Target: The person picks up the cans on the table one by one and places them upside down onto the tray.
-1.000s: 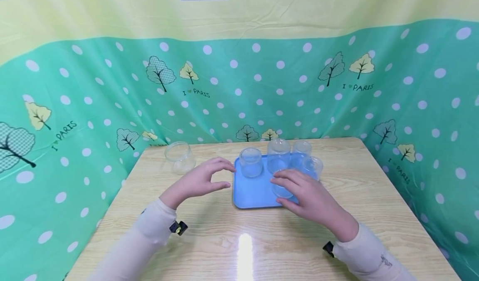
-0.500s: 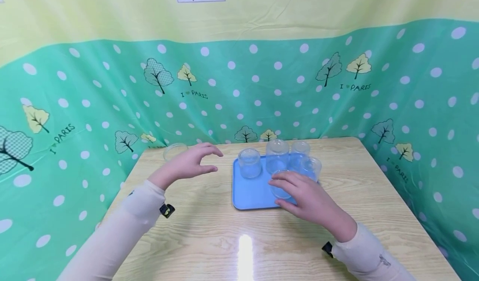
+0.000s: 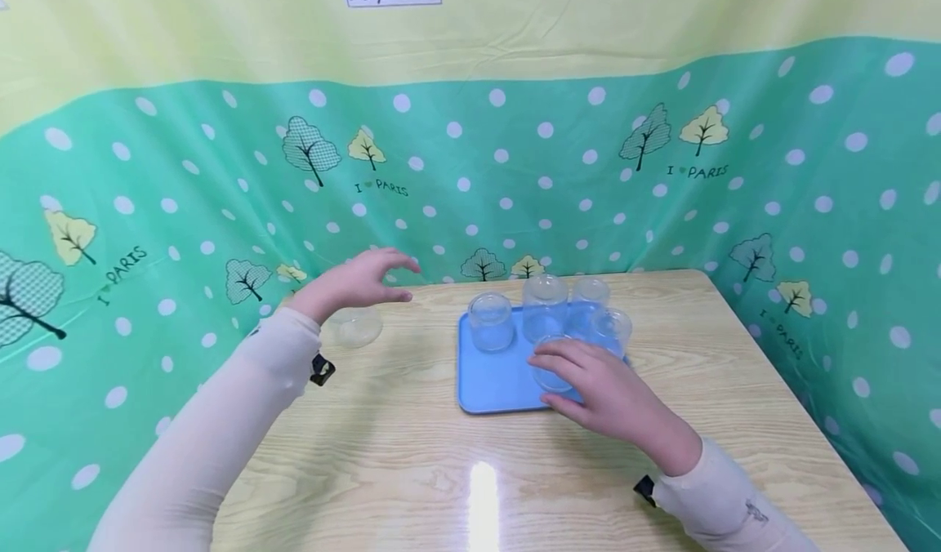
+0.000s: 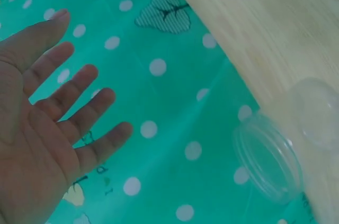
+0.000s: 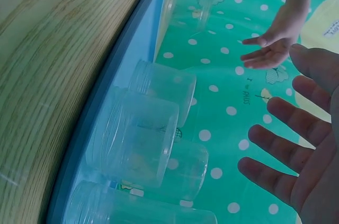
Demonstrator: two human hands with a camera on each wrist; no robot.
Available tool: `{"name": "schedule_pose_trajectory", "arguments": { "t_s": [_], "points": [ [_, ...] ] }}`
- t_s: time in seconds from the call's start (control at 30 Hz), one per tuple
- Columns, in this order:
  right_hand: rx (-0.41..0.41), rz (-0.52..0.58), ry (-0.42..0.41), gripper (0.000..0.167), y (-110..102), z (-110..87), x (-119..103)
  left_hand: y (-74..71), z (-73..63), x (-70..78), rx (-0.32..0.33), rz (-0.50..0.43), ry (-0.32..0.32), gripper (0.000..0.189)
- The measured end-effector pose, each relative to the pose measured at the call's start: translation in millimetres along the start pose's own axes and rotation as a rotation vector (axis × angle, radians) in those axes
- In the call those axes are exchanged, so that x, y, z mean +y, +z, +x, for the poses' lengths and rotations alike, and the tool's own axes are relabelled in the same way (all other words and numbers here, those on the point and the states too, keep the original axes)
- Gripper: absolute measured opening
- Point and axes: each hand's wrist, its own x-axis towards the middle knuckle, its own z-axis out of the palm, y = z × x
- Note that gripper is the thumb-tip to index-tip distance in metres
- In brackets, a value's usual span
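Note:
My left hand (image 3: 360,281) hovers over the table's back left, fingers apart, holding nothing. Behind and below it a clear jar (image 3: 358,329) stands on the table, partly hidden by the hand in the head view; its round open rim (image 4: 267,160) shows in the left wrist view. Over the front right of a blue tray (image 3: 492,385), my right hand (image 3: 610,389) is held with spread fingers, also holding nothing. Partly covered by it in the head view is a clear jar (image 3: 550,379). The right wrist view shows a gap between those fingers and the jars, whose threaded ends (image 5: 100,134) face the tray.
More clear jars stand on the tray: one at its left (image 3: 491,323), a taller jar (image 3: 545,307) at the back, and others (image 3: 612,327) along the right. A polka-dot curtain (image 3: 441,184) closes in the wooden table (image 3: 412,454) at the back and sides.
My left hand has moved away from the tray, leftward and up toward the back, now in front of the single jar. The right hand and the jars on the tray have stayed put.

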Motion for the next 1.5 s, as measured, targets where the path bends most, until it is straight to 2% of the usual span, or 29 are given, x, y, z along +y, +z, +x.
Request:
{"name": "schedule_pose_trajectory", "arguments": {
  "t_s": [0.27,0.5,0.67,0.77,0.93,1.17,1.3,1.5],
  "points": [
    [-0.013,-0.008,0.006,0.051,-2,2.0,-2,-7.6,-1.5,-27.5,0.005,-0.022,-0.057,0.056],
    [-0.009,-0.012,-0.009,0.053,0,1.7,-3,-12.8,-7.2,-49.1,-0.02,-0.037,-0.112,0.061],
    [-0.018,-0.019,0.003,0.053,1,0.5,-4,-8.3,-11.3,-68.5,-0.074,-0.012,-0.164,0.064],
    [-0.026,-0.018,0.008,0.054,1,0.7,-5,-4.2,-14.6,-79.8,-0.1,-0.01,-0.167,0.064],
    [-0.034,-0.024,0.01,0.054,0,0.9,-4,0.0,-19.7,-93.5,-0.081,-0.039,-0.194,0.059],
    [-0.051,-0.03,0.021,0.052,0,-0.4,-4,1.6,-22.1,-99.3,-0.097,-0.049,-0.258,0.062],
    [-0.054,-0.028,0.021,0.053,0,-0.9,-4,5.0,-19.0,-98.1,-0.125,-0.036,-0.265,0.063],
    [-0.06,-0.022,0.016,0.051,2,-1.8,-4,10.1,-14.8,-99.8,-0.132,-0.031,-0.279,0.066]
  ]
}}
